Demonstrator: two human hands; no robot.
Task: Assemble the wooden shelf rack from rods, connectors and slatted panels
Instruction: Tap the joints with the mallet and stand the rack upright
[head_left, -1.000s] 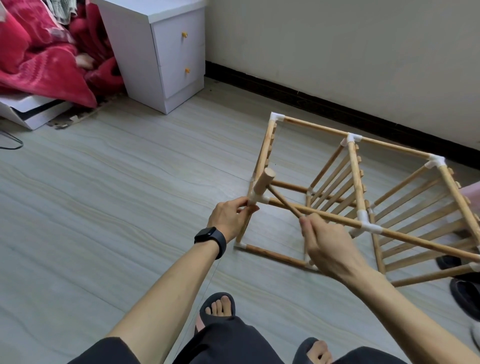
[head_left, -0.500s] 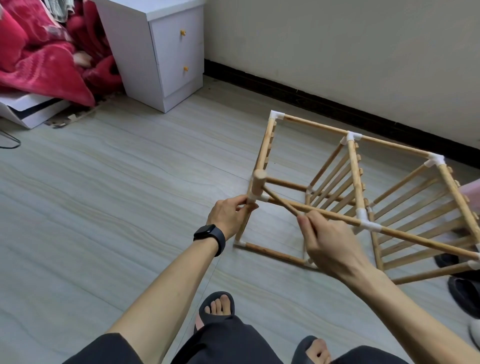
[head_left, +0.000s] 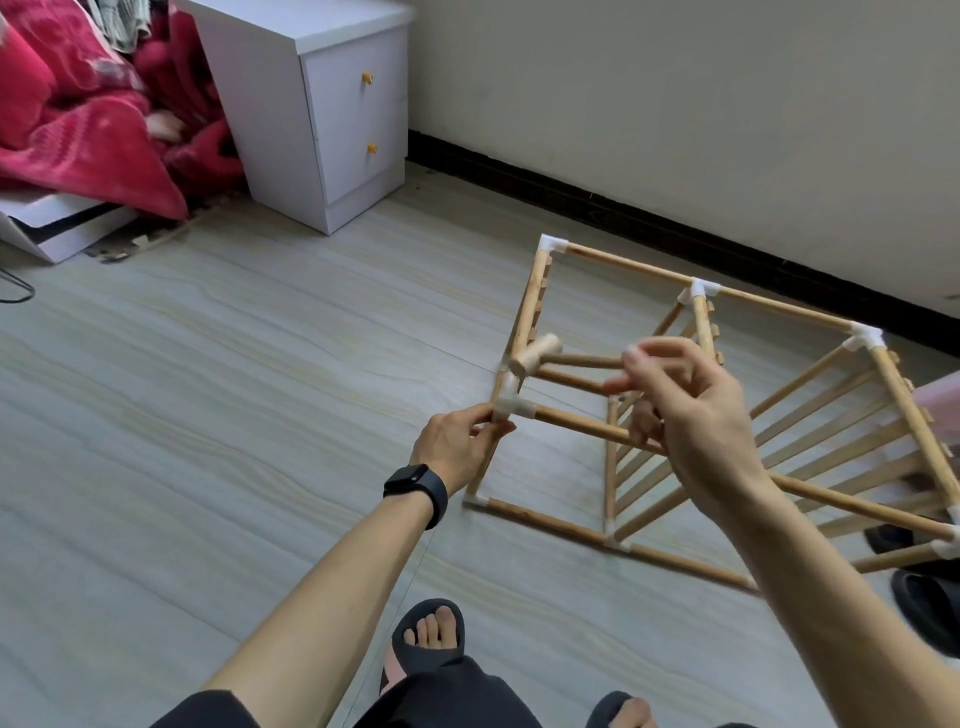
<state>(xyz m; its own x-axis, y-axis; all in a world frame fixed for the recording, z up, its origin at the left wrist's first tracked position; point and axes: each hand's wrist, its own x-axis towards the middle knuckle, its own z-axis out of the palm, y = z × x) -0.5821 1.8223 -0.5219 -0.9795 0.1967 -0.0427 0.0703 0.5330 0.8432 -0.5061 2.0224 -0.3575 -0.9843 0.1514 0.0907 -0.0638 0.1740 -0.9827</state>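
Observation:
The wooden shelf rack (head_left: 779, 306) lies on its side on the floor, its rods joined by white connectors and its slatted panels standing upright inside. My left hand (head_left: 460, 441) pinches the near upper white corner connector (head_left: 506, 400). My right hand (head_left: 691, 415) is raised and grips the handle of a small wooden mallet (head_left: 540, 353). The mallet's head hovers just above that corner connector. My right hand hides part of the near top rod and the middle panel.
A white two-drawer bedside cabinet (head_left: 332, 119) stands at the back left, beside a red blanket (head_left: 78, 114) and a white box (head_left: 57, 228). A wall with a dark skirting board (head_left: 675, 228) runs behind the rack. My sandalled feet (head_left: 431, 639) are below; dark slippers (head_left: 930, 597) lie at the right.
My right hand has lifted and swung the mallet up, so its handle is now level and its head sits higher above the corner connector. My left hand stays on the connector.

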